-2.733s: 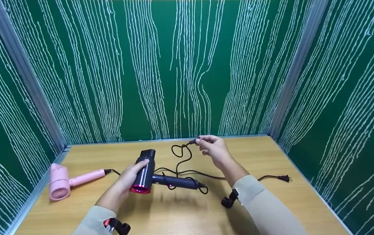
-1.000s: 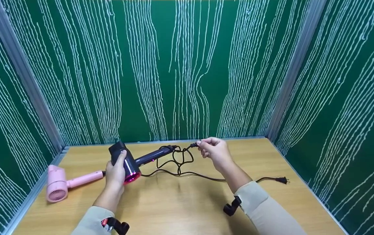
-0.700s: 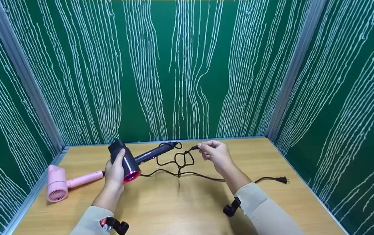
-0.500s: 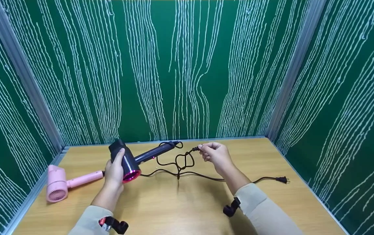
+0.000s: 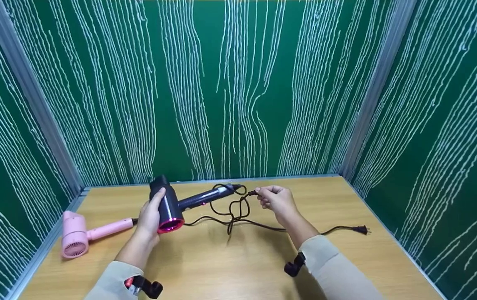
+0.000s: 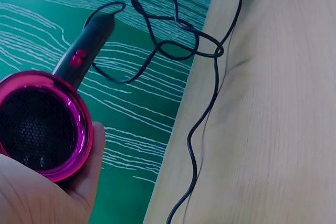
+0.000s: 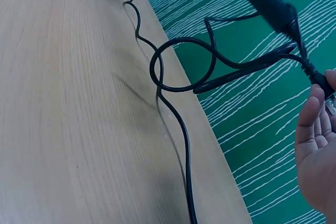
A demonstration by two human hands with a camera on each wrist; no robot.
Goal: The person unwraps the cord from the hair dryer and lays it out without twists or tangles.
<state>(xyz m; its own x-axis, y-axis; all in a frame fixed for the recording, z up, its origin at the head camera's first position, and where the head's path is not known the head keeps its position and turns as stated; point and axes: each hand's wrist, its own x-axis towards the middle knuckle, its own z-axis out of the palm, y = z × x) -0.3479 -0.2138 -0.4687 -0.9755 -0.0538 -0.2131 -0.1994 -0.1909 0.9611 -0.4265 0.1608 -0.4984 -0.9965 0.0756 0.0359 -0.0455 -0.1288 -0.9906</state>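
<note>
My left hand (image 5: pixel 150 216) grips a dark hair dryer (image 5: pixel 167 208) by its barrel, above the table. The dryer's magenta intake ring (image 6: pixel 86 129) faces my left wrist camera, and its handle (image 5: pixel 207 198) points right and away. Between thumb and fingers, my right hand (image 5: pixel 278 202) pinches the plug (image 7: pixel 321 83) of the dark dryer's cord, just right of the handle's end. That black cord (image 5: pixel 246 208) hangs in several loops between handle and plug. Its lowest loop (image 7: pixel 176 88) meets the pink dryer's cord (image 7: pixel 181 124); whether it goes round it I cannot tell.
A pink hair dryer (image 5: pixel 75 237) lies on the wooden table (image 5: pixel 221 271) at left. Its cord runs rightward behind my right forearm to a two-pin plug (image 5: pixel 361 229). Green panels with white wavy lines (image 5: pixel 180 83) enclose the table at the back and sides.
The dark dryer swung left, its handle tilting up and away, then shifted slightly back right. My right hand came slightly down, still pinching the plug. The cord loops moved off the handle's middle.
</note>
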